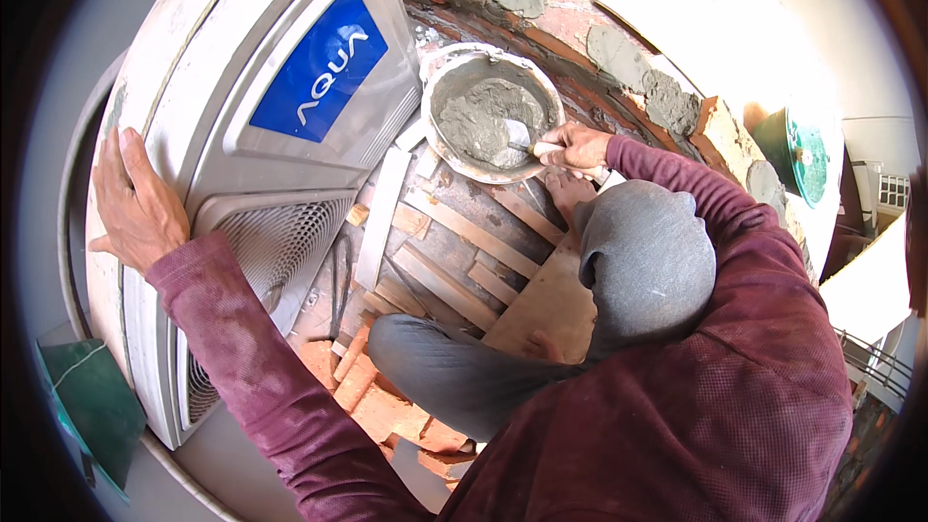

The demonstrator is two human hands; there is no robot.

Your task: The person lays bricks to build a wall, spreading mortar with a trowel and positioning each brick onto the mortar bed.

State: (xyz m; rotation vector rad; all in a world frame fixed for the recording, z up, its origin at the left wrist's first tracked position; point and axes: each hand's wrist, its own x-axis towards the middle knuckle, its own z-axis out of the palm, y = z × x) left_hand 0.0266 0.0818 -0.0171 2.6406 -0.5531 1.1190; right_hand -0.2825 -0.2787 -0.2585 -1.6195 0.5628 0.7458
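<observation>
My left hand rests with fingers spread on the top edge of a white air-conditioner outdoor unit, which has a blue label and a round fan grille. My right hand is wrapped round the light handle of a trowel. The trowel's blade lies in wet grey mortar, at the right side of a round bucket smeared with mortar. That bucket stands on the floor just right of the unit, close to my bare foot.
A low brick wall with mortar dabs runs along the far right. Wooden strips cover the floor before my bent grey-clad knees; orange bricks lie beside them. A green bucket sits beyond the wall, a dark green container at lower left.
</observation>
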